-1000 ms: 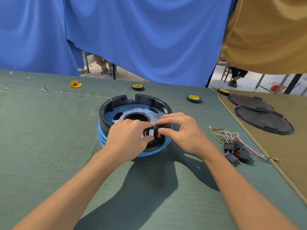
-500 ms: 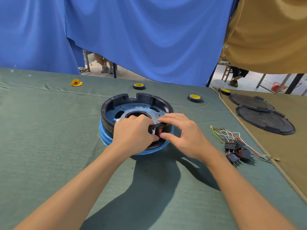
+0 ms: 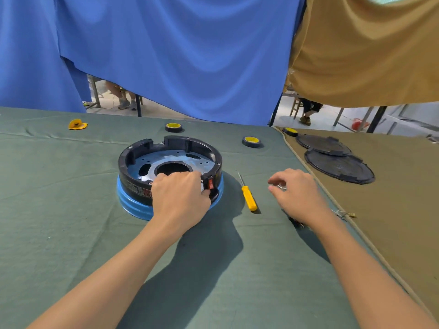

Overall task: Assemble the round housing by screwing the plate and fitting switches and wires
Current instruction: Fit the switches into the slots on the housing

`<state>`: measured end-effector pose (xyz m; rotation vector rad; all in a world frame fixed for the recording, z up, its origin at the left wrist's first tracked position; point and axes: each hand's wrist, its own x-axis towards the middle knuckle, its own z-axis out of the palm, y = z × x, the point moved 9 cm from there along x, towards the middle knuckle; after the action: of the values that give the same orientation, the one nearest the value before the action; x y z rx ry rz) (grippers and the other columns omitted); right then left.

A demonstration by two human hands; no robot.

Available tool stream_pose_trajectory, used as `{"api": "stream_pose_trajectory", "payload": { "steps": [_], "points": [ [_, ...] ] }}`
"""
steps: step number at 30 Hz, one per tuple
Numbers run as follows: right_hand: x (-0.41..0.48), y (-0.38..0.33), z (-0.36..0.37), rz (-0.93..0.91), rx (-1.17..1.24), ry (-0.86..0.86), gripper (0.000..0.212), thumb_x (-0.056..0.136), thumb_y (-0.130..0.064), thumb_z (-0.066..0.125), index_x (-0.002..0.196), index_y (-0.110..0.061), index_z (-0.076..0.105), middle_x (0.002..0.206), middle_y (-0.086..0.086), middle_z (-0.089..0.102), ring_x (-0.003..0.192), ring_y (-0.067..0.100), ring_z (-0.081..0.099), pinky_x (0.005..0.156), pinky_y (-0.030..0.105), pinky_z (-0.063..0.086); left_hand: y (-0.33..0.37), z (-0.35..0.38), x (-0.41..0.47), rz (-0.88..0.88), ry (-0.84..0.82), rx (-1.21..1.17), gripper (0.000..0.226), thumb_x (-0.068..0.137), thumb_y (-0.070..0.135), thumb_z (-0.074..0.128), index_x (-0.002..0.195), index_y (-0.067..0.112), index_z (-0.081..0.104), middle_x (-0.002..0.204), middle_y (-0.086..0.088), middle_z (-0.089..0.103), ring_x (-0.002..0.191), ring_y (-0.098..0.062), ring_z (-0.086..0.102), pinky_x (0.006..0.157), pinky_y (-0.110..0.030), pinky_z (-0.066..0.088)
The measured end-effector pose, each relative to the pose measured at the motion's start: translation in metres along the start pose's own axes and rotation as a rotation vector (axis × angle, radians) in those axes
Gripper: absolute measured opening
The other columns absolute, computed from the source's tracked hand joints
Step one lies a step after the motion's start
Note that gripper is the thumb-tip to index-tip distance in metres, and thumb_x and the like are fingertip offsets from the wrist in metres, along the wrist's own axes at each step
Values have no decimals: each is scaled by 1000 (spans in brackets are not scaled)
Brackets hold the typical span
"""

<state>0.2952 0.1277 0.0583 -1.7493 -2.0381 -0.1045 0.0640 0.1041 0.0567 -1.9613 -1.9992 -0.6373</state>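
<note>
On the green-clothed worktop [image 3: 71, 233] before blue drapes, our right hand [image 3: 298, 193] has left the round housing [image 3: 169, 162] mid-worktop, fingers loosely curled, empty, toward the wires; our left hand [image 3: 180, 198] still presses the seated red switch [image 3: 210, 184], fingers closed.

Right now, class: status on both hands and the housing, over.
Left hand on the round housing rim, beside the red switch. Right hand off it, over the wires. Yellow screwdriver lies between them.

Label on housing [image 3: 140, 188] wall: print blurred, unreadable.
</note>
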Motion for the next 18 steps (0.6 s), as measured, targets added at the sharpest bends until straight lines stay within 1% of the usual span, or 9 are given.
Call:
{"api": "stream_pose_trajectory", "payload": {
  "steps": [3, 6, 7, 9, 12, 14, 15, 16, 18],
  "points": [
    [-11, 23, -2, 44, -234, -74, 22, 91, -31, 61, 110, -24, 69, 107, 4, 62, 107, 26, 51, 86, 36, 44, 9, -2, -2, 8, 24, 17, 24, 91, 43, 54, 85, 21, 62, 78, 6, 64, 79, -23, 57, 72, -34, 28],
    [-18, 31, 3, 47, -402, -168, 21, 92, -37, 57, 103, -23, 68, 105, 5, 61, 104, 28, 51, 83, 36, 44, 10, -2, -3, 20, 25, 6, 24, 91, 43, 56, 87, 20, 62, 82, 4, 66, 85, -23, 58, 77, -36, 31],
    [-19, 31, 5, 46, -422, -186, 21, 92, -37, 57, 103, -23, 68, 106, 5, 62, 104, 28, 52, 83, 37, 44, 10, -2, -2, 27, 23, 2, 25, 91, 43, 57, 87, 19, 62, 82, 4, 65, 85, -23, 58, 77, -36, 31],
    [-18, 30, 4, 67, -429, -183, 21, 92, -34, 59, 108, -24, 67, 109, 2, 65, 107, 27, 53, 84, 37, 42, 9, -2, -2, 47, 17, -5, 26, 92, 45, 56, 90, 19, 63, 81, 5, 64, 84, -22, 57, 77, -35, 31],
    [-14, 22, 4, 61, -438, -159, 26, 91, -23, 60, 116, -26, 63, 113, 0, 63, 109, 27, 53, 85, 37, 41, 6, -3, -6, 85, 15, -50, 29, 93, 45, 55, 105, 20, 64, 90, 6, 67, 91, -21, 58, 84, -34, 34],
    [-12, 17, 3, 39, -392, -111, 32, 90, -16, 59, 121, -25, 59, 115, 2, 59, 109, 29, 55, 85, 37, 42, 4, -6, -9, 114, 28, -101, 33, 94, 43, 57, 115, 18, 64, 98, 5, 69, 98, -21, 58, 90, -35, 35],
    [-12, 14, 1, 22, -329, -76, 36, 90, -14, 59, 125, -24, 58, 116, 3, 57, 109, 28, 55, 86, 36, 42, 2, -8, -10, 128, 35, -137, 36, 94, 41, 59, 120, 17, 63, 102, 3, 70, 102, -22, 58, 92, -35, 35],
    [-11, 9, 0, 0, -224, -35, 39, 90, -12, 61, 128, -21, 57, 116, 4, 57, 107, 26, 56, 87, 33, 41, 1, -10, -12, 142, 40, -174, 38, 94, 39, 61, 124, 16, 62, 105, 2, 70, 105, -23, 58, 94, -35, 35],
    [-10, -6, -6, -21, 97, 36, 43, 86, -8, 69, 128, -14, 61, 110, 5, 54, 94, 20, 59, 81, 20, 37, -1, -13, -13, 165, 37, -252, 42, 93, 33, 64, 129, 11, 60, 111, -2, 70, 111, -24, 56, 97, -34, 35]
  ]
}}
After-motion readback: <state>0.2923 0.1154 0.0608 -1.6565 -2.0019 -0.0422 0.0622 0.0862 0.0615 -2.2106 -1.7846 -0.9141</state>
